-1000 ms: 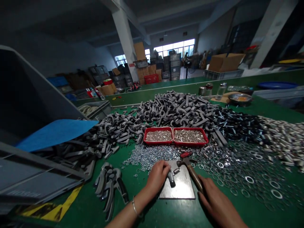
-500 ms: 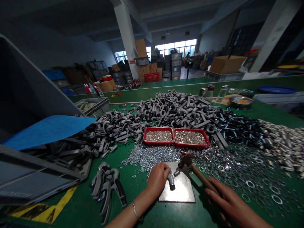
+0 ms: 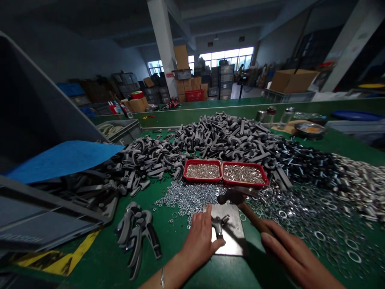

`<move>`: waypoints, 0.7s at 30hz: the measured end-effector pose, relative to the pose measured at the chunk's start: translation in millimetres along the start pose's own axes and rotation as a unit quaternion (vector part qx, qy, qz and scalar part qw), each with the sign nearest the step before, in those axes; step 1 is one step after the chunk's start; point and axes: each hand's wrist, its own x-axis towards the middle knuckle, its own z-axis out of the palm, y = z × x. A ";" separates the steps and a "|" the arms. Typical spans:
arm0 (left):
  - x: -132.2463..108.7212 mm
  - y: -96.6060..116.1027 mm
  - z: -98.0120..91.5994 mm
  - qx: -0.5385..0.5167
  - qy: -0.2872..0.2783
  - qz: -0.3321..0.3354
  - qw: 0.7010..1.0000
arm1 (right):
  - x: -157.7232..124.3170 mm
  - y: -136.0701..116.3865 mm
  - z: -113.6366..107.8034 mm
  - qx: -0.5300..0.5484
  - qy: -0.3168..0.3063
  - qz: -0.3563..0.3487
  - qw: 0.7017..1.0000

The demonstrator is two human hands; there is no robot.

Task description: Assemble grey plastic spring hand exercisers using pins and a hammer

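My left hand rests at the left of a flat metal plate. Its index finger points away from me and its thumb presses the dark lower end of a small T-shaped metal fitting, steadying it on the plate. A short threaded piece juts out at the fitting's upper right. My right hand is closed round the wooden handle of a claw hammer, whose head hangs over the plate's far edge, apart from the fitting.
Two red trays of small metal pins stand beyond the plate. Loose nuts and rings spread around it. Grey handle parts are heaped behind; several lie at left. A grey crate stands at far left.
My left hand has shifted from the fitting's upper end towards its lower end, its index finger now stretched out. The hammer head has moved slightly up and left and turned.
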 end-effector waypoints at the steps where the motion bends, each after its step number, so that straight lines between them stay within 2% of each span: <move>1: -1.6 0.8 1.1 -0.010 -0.014 -0.007 1.000 | 4.1 -0.8 0.8 0.059 -0.013 0.033 0.998; 3: -1.4 2.1 1.8 -0.032 -0.034 -0.019 0.999 | 14.5 6.7 2.4 0.214 -0.059 0.127 0.967; 5: 1.2 2.8 1.2 -0.052 -0.044 -0.033 0.997 | 23.1 21.8 5.2 0.353 -0.086 0.204 0.909; 6: 2.5 3.0 0.6 -0.060 -0.044 -0.037 0.997 | 24.8 29.5 7.2 0.390 -0.091 0.227 0.888; 7: 3.5 3.0 0.2 -0.067 -0.043 -0.040 0.996 | 24.2 35.8 9.6 0.397 -0.087 0.238 0.882; 8: 4.1 2.9 -0.1 -0.073 -0.041 -0.040 0.996 | 21.3 40.1 12.2 0.369 -0.074 0.238 0.895; 9: 4.4 2.7 -0.1 -0.078 -0.038 -0.040 0.995 | 16.6 41.8 14.6 0.312 -0.060 0.223 0.922; 11: 4.4 1.9 0.4 -0.082 -0.036 -0.041 0.995 | 4.6 38.5 18.3 0.138 -0.031 0.135 0.981; 12: 4.4 1.5 0.8 -0.081 -0.036 -0.042 0.995 | -0.8 34.7 19.2 0.048 -0.018 0.075 0.996; 14: 4.2 0.8 1.6 -0.078 -0.035 -0.041 0.995 | -6.4 27.6 19.7 -0.085 -0.016 -0.015 0.996; 15: 4.1 0.6 1.8 -0.077 -0.035 -0.039 0.996 | -6.1 25.7 19.4 -0.124 -0.017 -0.032 0.992; 18: 3.7 1.2 1.3 -0.083 -0.034 -0.040 0.995 | 4.7 29.0 16.9 -0.158 -0.016 -0.007 0.987; 21: 3.1 2.1 0.2 -0.087 -0.030 -0.040 0.995 | 17.3 35.8 12.9 -0.104 -0.024 0.040 0.993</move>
